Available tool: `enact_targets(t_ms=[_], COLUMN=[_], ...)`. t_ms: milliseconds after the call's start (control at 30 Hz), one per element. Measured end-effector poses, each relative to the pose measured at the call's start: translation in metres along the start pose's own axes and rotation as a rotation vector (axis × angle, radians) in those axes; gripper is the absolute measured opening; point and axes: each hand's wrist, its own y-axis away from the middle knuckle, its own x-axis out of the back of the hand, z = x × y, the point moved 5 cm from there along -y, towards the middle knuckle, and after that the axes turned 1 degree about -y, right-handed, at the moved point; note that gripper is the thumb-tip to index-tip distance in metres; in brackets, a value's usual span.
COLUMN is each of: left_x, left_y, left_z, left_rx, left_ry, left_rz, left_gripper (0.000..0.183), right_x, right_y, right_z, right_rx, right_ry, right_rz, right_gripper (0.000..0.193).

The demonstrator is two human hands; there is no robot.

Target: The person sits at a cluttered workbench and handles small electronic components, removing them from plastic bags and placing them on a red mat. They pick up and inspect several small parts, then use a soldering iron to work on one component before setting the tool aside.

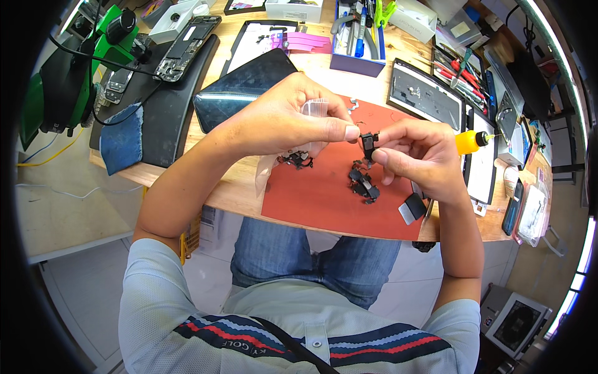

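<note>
Over the red-brown mat, my right hand [425, 156] pinches a small black electronic part [369, 143] between thumb and fingers. My left hand [296, 118] is closed, its thumb tip meeting the left edge of that part. Clear plastic of a small bag [315, 107] shows between the left fingers. More clear plastic hangs under this hand, beside a heap of small black parts [296, 159]; whether the heap is inside the bag I cannot tell. Several similar black parts [362, 183] lie on the mat [299, 202] below my hands. A black-and-grey flat piece [412, 209] lies near the mat's front right.
A dark tablet-like panel [246, 87] lies behind my left forearm. A blue box [356, 62] of tools stands at the back. Right of my hand is a yellow bottle [470, 142] with a needle tip. Opened phones [187, 48] and a green microscope stand [112, 47] occupy the left.
</note>
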Motion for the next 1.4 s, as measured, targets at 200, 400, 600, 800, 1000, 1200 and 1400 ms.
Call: enact_targets(t_ms=[200,400,600,800,1000,1200,1400], left_x=[0.002,0.002,0.002,0.002,0.002,-0.001,0.000], left_y=[0.001,0.000,0.000,0.000,0.007,0.004,0.003], left_z=[0.003,0.001,0.003,0.005,0.010,0.007,0.006], left_rx=[-0.012,-0.001,-0.023,-0.074,-0.142,-0.097,-0.115], left_ry=[0.052,0.127,0.151,0.151,0.125,0.161,0.237], left_rz=[0.013,0.006,0.028,0.043,0.124,0.050,0.071], left_gripper=[0.019,0.017,0.017,0.016,0.013,0.017,0.013], right_x=[-0.004,-0.009,-0.003,-0.004,0.003,-0.007,-0.011], right_y=[0.002,0.002,0.000,-0.001,-0.003,-0.005,-0.010], right_z=[-0.016,-0.020,-0.013,-0.009,-0.013,-0.013,-0.003], right_rx=[0.377,0.484,0.384,0.361,0.473,0.348,0.218], right_ry=[0.412,0.467,0.426,0.416,0.251,0.250,-0.133], right_rz=[0.045,0.036,0.095,0.081,0.190,0.091,-0.085], right_gripper=[0.023,0.028,0.024,0.027,0.024,0.036,0.042])
